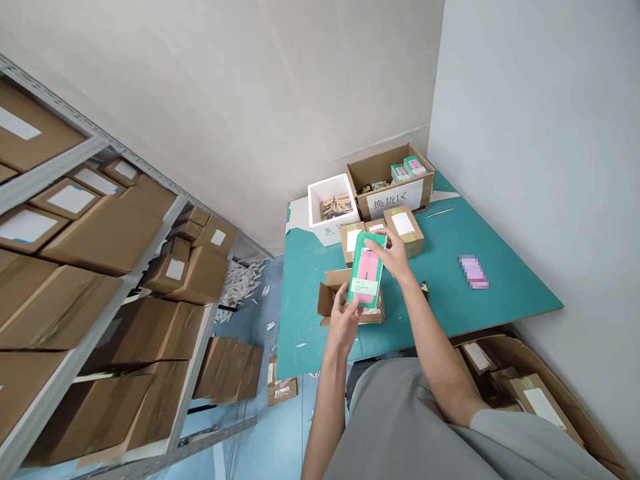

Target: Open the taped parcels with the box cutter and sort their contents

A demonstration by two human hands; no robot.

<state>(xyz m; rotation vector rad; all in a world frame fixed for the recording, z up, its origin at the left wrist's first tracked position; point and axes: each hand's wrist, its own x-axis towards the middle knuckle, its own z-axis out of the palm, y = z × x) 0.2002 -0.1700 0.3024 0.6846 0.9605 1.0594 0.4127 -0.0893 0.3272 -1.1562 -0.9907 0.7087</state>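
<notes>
Between my two hands is a green box with a pink picture on its front (367, 270), held tilted above the table. My left hand (345, 318) grips its lower left corner, thumb on the front. On the upper right edge, my right hand (393, 253) closes with its thumb across the front. Beneath the green box stands an open cardboard box (327, 299) with its flaps up, partly hidden by it. Behind my right hand sit small taped cardboard boxes (411, 233) with white labels.
A large carton (425, 190) at the back of the green table (500, 293) holds similar green boxes. Beside it, a white foam box (320, 233) contains colourful packets. Shelves (195, 333) of cartons line the left. A big open carton (555, 380) stands below the table's right edge.
</notes>
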